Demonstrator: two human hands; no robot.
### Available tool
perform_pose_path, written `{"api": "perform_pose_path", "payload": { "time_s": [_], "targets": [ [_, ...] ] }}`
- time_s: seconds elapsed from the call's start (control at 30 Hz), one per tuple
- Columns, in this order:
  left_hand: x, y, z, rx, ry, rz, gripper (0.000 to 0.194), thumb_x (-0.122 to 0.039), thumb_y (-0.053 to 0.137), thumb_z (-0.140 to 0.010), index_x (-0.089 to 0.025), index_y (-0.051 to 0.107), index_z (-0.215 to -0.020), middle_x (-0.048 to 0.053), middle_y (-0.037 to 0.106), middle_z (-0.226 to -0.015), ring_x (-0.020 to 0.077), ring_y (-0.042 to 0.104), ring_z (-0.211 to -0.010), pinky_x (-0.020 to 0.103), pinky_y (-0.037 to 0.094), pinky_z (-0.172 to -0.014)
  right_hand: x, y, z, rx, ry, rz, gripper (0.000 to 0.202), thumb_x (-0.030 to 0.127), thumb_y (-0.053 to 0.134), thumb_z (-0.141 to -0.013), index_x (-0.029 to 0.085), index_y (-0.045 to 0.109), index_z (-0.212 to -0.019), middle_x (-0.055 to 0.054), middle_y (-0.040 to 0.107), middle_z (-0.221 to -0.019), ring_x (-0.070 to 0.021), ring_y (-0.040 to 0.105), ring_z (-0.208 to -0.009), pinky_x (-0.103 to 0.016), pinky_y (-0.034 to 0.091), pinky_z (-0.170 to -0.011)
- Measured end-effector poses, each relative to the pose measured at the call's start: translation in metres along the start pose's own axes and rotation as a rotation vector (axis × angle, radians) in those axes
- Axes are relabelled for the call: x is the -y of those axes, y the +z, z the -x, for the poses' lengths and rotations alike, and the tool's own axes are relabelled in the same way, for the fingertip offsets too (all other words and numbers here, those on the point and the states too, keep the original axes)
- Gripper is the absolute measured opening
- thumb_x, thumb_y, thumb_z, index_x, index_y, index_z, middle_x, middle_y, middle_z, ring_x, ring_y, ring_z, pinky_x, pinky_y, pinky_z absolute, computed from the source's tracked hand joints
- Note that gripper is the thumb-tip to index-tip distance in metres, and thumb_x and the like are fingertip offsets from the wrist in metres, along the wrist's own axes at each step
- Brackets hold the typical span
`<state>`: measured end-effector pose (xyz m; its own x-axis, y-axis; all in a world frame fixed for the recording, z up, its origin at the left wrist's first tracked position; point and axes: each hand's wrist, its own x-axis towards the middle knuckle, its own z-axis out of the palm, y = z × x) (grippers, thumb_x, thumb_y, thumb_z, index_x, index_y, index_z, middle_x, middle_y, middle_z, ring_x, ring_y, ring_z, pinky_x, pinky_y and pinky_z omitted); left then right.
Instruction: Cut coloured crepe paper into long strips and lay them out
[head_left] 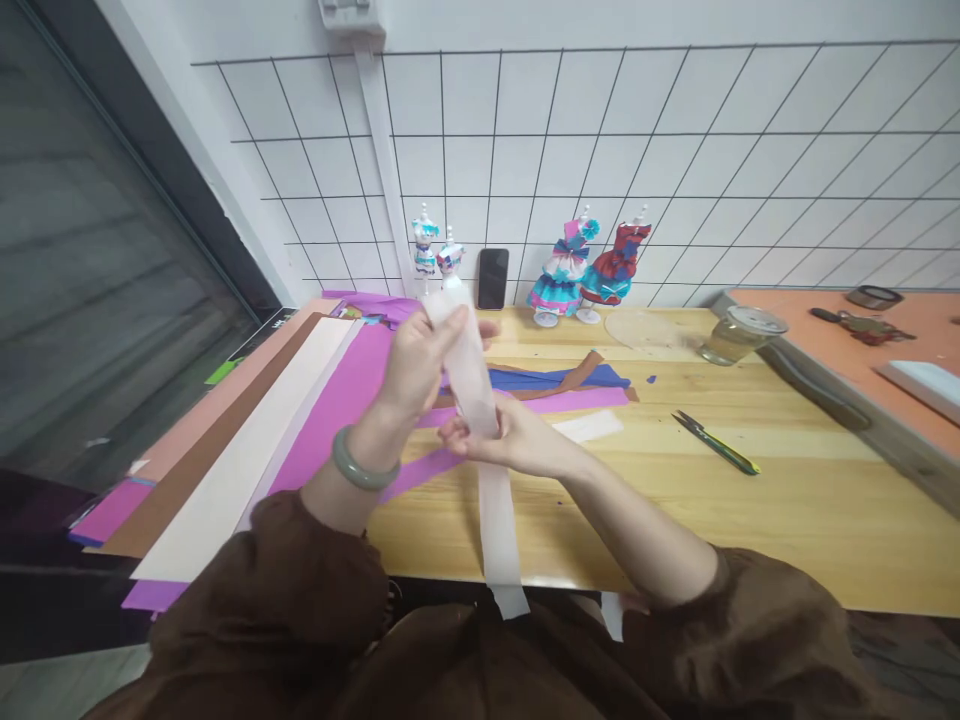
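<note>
A long strip of white crepe paper [498,525] runs between my hands over the table, its lower end hanging past the front edge. My left hand [411,368], with a green bangle on the wrist, pinches the upper part between thumb and fingers. Lower down, my right hand [517,437] is closed around the strip, thumb on one side and fingers behind. A small white paper piece [592,427] lies on the table beyond my right wrist. Blue paper strips [551,380] and a purple strip [570,402] lie behind my hands.
Stacked crepe sheets [247,440] cover the left side. Thread snips [716,443] lie at right, near a lidded cup [739,338]. Against the tiled wall stand a phone [493,279] and small dress forms [570,270] in paper dresses. An orange surface [825,345] adjoins at right.
</note>
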<state>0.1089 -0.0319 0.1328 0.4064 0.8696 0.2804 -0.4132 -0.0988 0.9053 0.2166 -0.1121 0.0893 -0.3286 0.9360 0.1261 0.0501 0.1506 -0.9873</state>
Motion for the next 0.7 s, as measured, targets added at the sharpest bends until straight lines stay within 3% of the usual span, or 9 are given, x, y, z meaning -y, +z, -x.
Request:
{"api": "perform_pose_path", "payload": {
  "time_s": [0.07, 0.13, 0.23, 0.3, 0.4, 0.5, 0.63, 0.7],
  "targets": [
    [-0.017, -0.015, -0.005, -0.086, 0.066, -0.001, 0.023, -0.034, 0.058, -0.079, -0.012, 0.059, -0.085, 0.008, 0.069, -0.081, 0.0200, 0.066, -0.083, 0.034, 0.052, -0.077, -0.005, 0.006, 0.003, 0.111, 0.090, -0.088, 0.027, 0.032, 0.066, -0.072, 0.016, 0.061, -0.093, -0.003, 0.067, -0.078, -0.0154, 0.064, -0.072, -0.032, 0.050, -0.074],
    [-0.030, -0.038, -0.008, -0.201, 0.089, 0.022, 0.018, -0.032, 0.058, -0.080, -0.014, 0.059, -0.081, 0.007, 0.069, -0.081, 0.0195, 0.065, -0.086, 0.033, 0.052, -0.079, -0.015, 0.000, 0.014, 0.228, 0.195, -0.164, 0.025, 0.031, 0.064, -0.073, 0.015, 0.060, -0.091, -0.001, 0.067, -0.072, -0.0127, 0.063, -0.062, -0.029, 0.050, -0.066],
    [-0.039, -0.081, -0.005, -0.335, 0.088, 0.103, 0.010, -0.026, 0.054, -0.082, -0.016, 0.057, -0.080, 0.004, 0.068, -0.081, 0.0174, 0.064, -0.088, 0.033, 0.051, -0.081, -0.027, -0.025, 0.040, 0.375, 0.369, -0.186, 0.025, 0.032, 0.065, -0.072, 0.014, 0.060, -0.089, -0.002, 0.067, -0.071, -0.0115, 0.062, -0.056, -0.026, 0.050, -0.059],
    [-0.035, -0.109, 0.004, -0.398, 0.057, 0.142, 0.007, -0.020, 0.051, -0.084, -0.016, 0.057, -0.083, 0.002, 0.068, -0.081, 0.0149, 0.063, -0.085, 0.032, 0.051, -0.081, -0.028, -0.049, 0.059, 0.407, 0.453, -0.127, 0.025, 0.032, 0.066, -0.071, 0.014, 0.060, -0.086, -0.002, 0.067, -0.069, -0.0125, 0.062, -0.055, -0.025, 0.050, -0.056],
    [-0.016, -0.144, 0.027, -0.478, -0.067, 0.129, 0.011, -0.010, 0.049, -0.082, -0.016, 0.058, -0.085, -0.001, 0.066, -0.074, 0.0102, 0.061, -0.075, 0.024, 0.052, -0.071, -0.022, -0.089, 0.086, 0.378, 0.562, 0.026, 0.021, 0.035, 0.063, -0.073, 0.014, 0.062, -0.077, -0.003, 0.067, -0.069, -0.0148, 0.062, -0.059, -0.029, 0.050, -0.063],
    [0.011, -0.163, 0.057, -0.466, -0.283, 0.077, 0.009, -0.008, 0.056, -0.076, -0.016, 0.058, -0.081, -0.003, 0.063, -0.069, 0.0076, 0.058, -0.064, 0.017, 0.050, -0.057, -0.015, -0.131, 0.106, 0.258, 0.718, 0.089, 0.023, 0.037, 0.063, -0.072, 0.015, 0.064, -0.078, -0.006, 0.067, -0.071, -0.0166, 0.062, -0.060, -0.028, 0.048, -0.058],
    [0.041, -0.167, 0.091, -0.445, -0.508, -0.092, 0.022, -0.013, 0.070, -0.063, -0.014, 0.057, -0.081, 0.001, 0.065, -0.079, 0.0103, 0.060, -0.067, 0.019, 0.051, -0.055, -0.025, -0.177, 0.118, 0.038, 0.816, 0.320, 0.021, 0.037, 0.066, -0.066, 0.017, 0.067, -0.073, -0.005, 0.066, -0.065, -0.0167, 0.059, -0.057, -0.024, 0.044, -0.051],
    [0.048, -0.164, 0.102, -0.412, -0.562, -0.207, 0.033, -0.019, 0.075, -0.056, -0.015, 0.055, -0.082, 0.002, 0.065, -0.082, 0.0119, 0.061, -0.068, 0.020, 0.051, -0.055, -0.037, -0.192, 0.117, -0.005, 0.824, 0.455, 0.019, 0.035, 0.065, -0.065, 0.017, 0.068, -0.071, -0.005, 0.066, -0.065, -0.0176, 0.059, -0.057, -0.025, 0.043, -0.052]
  ]
}}
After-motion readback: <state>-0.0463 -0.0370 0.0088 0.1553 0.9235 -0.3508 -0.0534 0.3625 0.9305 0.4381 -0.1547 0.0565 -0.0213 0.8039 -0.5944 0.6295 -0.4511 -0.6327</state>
